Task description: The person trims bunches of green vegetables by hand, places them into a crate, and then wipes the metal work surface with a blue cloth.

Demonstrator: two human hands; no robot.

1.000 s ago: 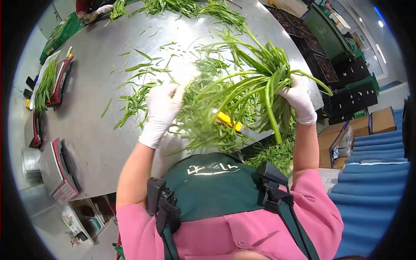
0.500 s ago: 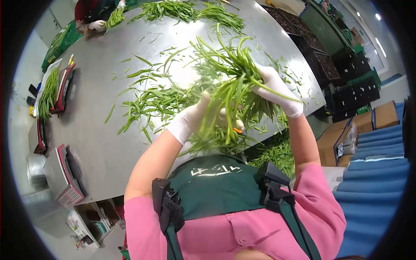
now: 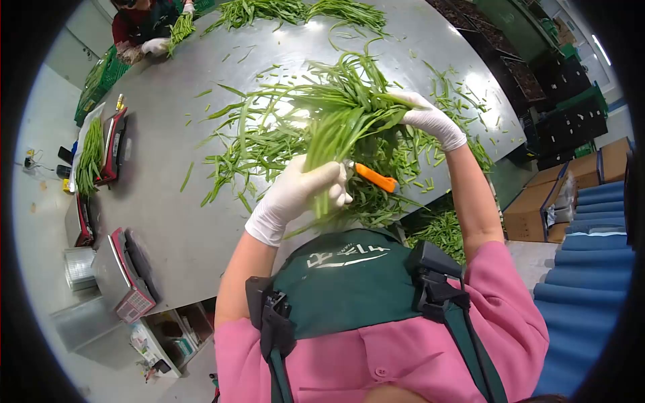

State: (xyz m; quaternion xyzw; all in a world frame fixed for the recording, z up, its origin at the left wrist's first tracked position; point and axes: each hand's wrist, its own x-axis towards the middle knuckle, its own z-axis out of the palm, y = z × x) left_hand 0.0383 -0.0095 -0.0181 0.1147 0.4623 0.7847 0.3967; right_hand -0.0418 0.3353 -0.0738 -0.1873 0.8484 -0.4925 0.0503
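Both my hands wear white gloves and hold one bundle of long green stems (image 3: 339, 121) above a steel table (image 3: 168, 195). My left hand (image 3: 295, 195) is closed around the bundle's lower ends, close to my green apron. My right hand (image 3: 430, 117) grips the same bundle farther up, on its right side. An orange-handled knife (image 3: 376, 178) shows just right of my left hand; I cannot tell whether a hand holds it or it lies on the table. Loose cut stems (image 3: 248, 151) are spread on the table under the bundle.
A co-worker's gloved hand (image 3: 156, 46) handles greens at the table's far left corner, with more green piles (image 3: 295, 10) along the far edge. Scales (image 3: 124, 275) and a tray of greens (image 3: 91, 154) stand on the left. Black crates (image 3: 564, 127) and cardboard boxes (image 3: 537, 201) are on the right.
My left hand left the loose stems on the table and closed on the bundle's lower ends. The bundle moved from the right toward the middle, in front of me.
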